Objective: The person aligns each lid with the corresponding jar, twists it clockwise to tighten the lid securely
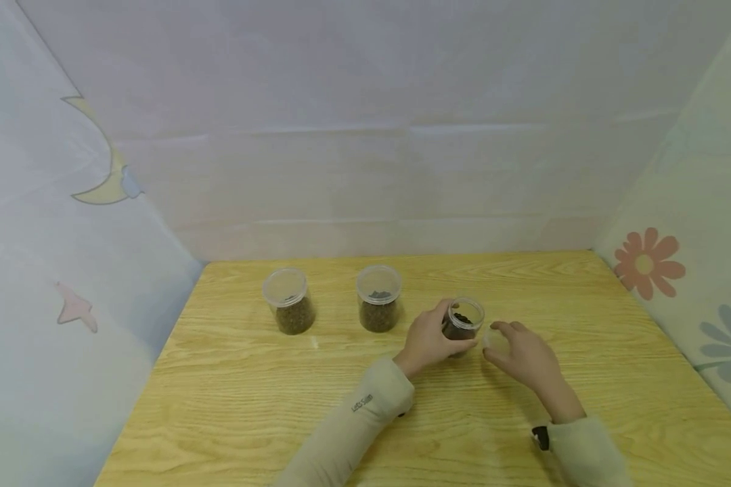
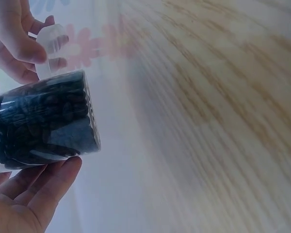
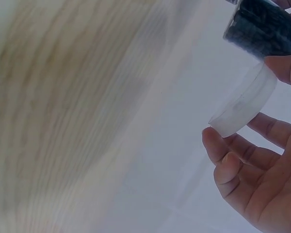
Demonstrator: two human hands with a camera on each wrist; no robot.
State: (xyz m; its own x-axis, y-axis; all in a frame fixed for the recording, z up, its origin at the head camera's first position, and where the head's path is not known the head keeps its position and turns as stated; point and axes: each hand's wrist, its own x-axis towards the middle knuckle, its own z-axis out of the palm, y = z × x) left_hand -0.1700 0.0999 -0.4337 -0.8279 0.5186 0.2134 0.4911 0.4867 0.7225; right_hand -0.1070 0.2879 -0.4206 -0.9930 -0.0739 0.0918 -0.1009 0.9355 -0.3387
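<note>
My left hand (image 1: 428, 339) grips a clear plastic jar (image 1: 459, 330) around its side, fingers on one side and thumb on the other. The jar's top is uncovered, and it holds dark, bean-like pieces, which show through the wall of the jar (image 2: 48, 119) in the left wrist view. Just right of the jar, my right hand (image 1: 528, 355) pinches a round translucent lid (image 3: 245, 104) by its edge between thumb and fingertips. In the right wrist view the lid is tilted and seen from its side. The lid is apart from the jar's mouth.
Two more clear jars, the left jar (image 1: 295, 315) and the middle jar (image 1: 378, 313), stand upright with dark brown contents left of my hands. The wooden table (image 1: 231, 399) meets pale printed sheets (image 1: 365, 176) at the back and both sides.
</note>
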